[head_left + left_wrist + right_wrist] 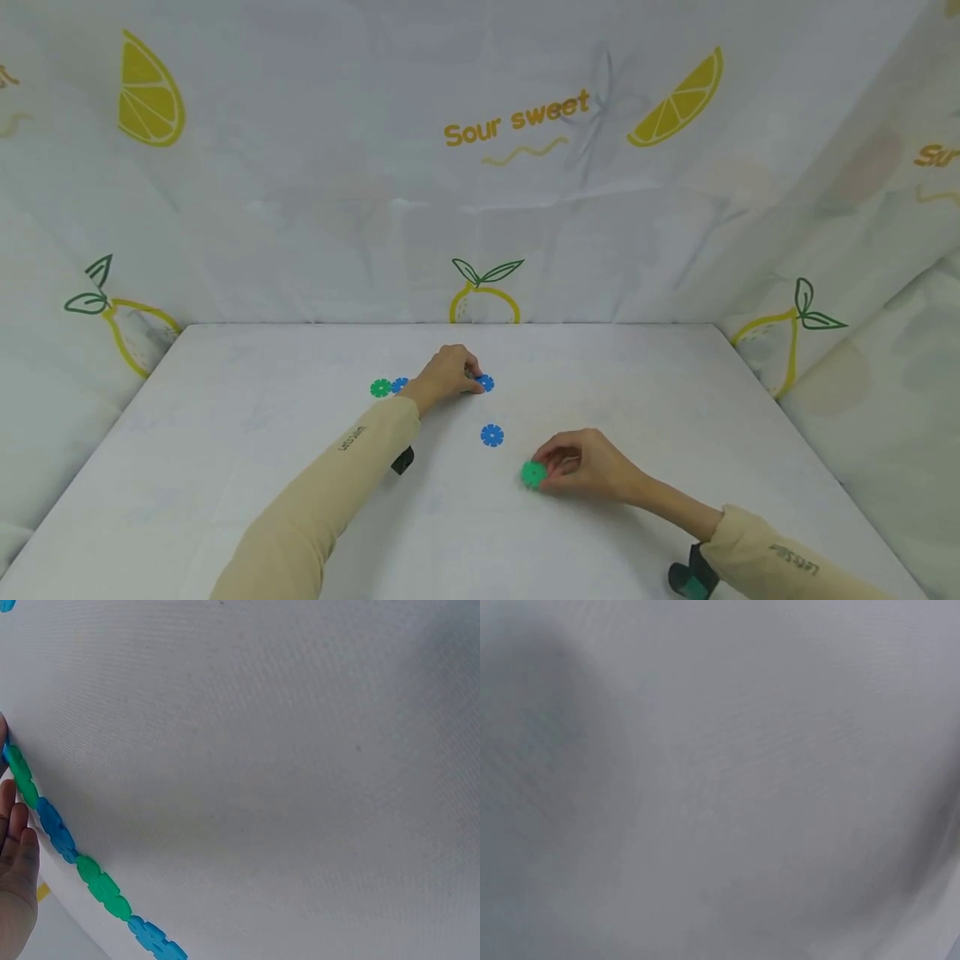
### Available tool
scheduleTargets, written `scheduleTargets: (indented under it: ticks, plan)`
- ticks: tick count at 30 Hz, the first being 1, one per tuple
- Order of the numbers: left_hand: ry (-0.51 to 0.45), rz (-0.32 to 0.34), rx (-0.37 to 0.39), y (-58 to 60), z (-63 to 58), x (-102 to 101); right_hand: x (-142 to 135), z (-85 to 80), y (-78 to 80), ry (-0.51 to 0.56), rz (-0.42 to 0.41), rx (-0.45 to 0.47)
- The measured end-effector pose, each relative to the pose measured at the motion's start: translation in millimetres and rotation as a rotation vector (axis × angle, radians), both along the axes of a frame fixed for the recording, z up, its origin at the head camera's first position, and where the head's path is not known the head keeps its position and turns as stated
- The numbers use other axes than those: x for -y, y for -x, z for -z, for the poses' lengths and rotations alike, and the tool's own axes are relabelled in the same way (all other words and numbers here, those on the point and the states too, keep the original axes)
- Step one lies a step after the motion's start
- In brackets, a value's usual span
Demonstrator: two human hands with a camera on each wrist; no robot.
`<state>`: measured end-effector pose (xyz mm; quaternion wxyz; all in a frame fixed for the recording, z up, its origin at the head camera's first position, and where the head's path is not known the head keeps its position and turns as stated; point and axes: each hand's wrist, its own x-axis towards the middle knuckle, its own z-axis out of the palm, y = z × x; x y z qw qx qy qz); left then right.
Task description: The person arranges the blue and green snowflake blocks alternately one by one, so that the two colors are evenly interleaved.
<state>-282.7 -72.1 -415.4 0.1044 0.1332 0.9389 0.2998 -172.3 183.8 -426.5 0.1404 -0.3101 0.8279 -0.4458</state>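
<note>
My left hand [448,371] pinches the blue snowflake disc [486,383] at the right end of a row on the table. In the left wrist view the row runs diagonally, with a green disc [23,776], a blue disc [57,829] and another green one [103,887] joined edge to edge; my left fingers [26,855] lie beside it. The left arm hides part of the row in the head view. Nearer to me, my right hand [592,467] holds a green snowflake disc [534,475] between thumb and fingers. A loose blue disc [492,435] lies between the hands.
The white-covered table [637,375] ends at a hanging cloth [337,233] printed with lemons. At the row's left end is a green disc [381,388] beside a blue one [401,385]. The right wrist view has only blurred pale surface and shadow.
</note>
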Motion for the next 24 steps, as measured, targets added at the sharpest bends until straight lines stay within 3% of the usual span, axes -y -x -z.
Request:
scheduleTargets:
  ticks: [14,24]
  plan:
    - [-0.005,-0.005,0.009,4.4,2.8,-0.7,-11.6,-3.7,24.7,-0.023,0.059,-0.042]
    - [-0.001,-0.013,0.02,3.6,3.2,-1.7,-16.5,1.3,53.5,-0.012,-0.009,-0.079]
